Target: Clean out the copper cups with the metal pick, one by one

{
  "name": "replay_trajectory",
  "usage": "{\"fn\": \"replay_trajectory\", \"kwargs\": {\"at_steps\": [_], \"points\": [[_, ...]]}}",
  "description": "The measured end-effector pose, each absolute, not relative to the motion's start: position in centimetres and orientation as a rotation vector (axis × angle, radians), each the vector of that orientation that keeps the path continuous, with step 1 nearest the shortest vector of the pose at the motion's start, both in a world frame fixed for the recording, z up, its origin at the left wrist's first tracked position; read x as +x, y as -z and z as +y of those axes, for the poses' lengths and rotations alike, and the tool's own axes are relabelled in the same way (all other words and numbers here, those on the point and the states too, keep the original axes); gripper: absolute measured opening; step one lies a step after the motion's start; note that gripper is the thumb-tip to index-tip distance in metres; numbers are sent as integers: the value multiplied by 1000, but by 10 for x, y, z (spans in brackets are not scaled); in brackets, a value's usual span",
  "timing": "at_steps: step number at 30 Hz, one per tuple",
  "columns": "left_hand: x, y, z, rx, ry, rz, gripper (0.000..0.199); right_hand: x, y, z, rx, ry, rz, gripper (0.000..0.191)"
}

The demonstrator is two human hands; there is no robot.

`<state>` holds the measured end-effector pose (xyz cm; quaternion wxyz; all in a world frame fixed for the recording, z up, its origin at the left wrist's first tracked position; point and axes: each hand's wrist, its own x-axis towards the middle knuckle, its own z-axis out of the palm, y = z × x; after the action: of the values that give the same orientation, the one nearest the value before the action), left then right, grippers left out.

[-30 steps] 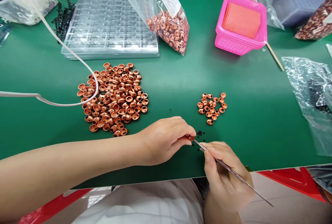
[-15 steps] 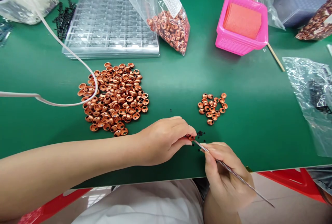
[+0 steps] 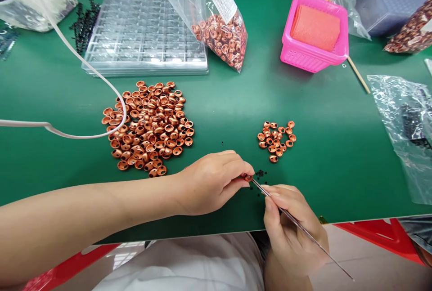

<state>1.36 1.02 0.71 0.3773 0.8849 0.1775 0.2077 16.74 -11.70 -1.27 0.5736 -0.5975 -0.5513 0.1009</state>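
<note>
Smooth green tabletop (image 3: 219,102) fills most of the view, seen from above. Near its front edge, one small, shiny, copper-coloured hollow piece (image 3: 249,178) is pinched in the left hand (image 3: 214,183), between thumb and fingertips. It is rounded and open like a tiny cup, with a dark opening facing the other hand; the fingers cover part of it.

The left forearm reaches in from the left, nearly level, the back of the hand upward and the wrist fairly straight. The right hand (image 3: 295,232) comes from below and grips a long, thin, silvery metal tool (image 3: 303,230) like a pen. The tool slants down to the right, its upper tip at the copper piece; whether it enters the opening cannot be told.

Tiny black round bits (image 3: 259,173) lie just beside the fingertips. Beyond them is a small cluster of matching copper-coloured pieces (image 3: 272,149), and to the left a far larger heap of copper-coloured pieces (image 3: 155,124). Farther back are a clear, compartmented plastic tray (image 3: 145,30) and a bright pink plastic basket (image 3: 310,60).
</note>
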Motion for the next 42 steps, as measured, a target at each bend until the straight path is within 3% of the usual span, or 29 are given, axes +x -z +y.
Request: {"fn": "replay_trajectory", "kwargs": {"at_steps": [42], "points": [[14,-7,10,2303,-533,396,20,169,10,-116,-1360,-272,-1365,35]]}}
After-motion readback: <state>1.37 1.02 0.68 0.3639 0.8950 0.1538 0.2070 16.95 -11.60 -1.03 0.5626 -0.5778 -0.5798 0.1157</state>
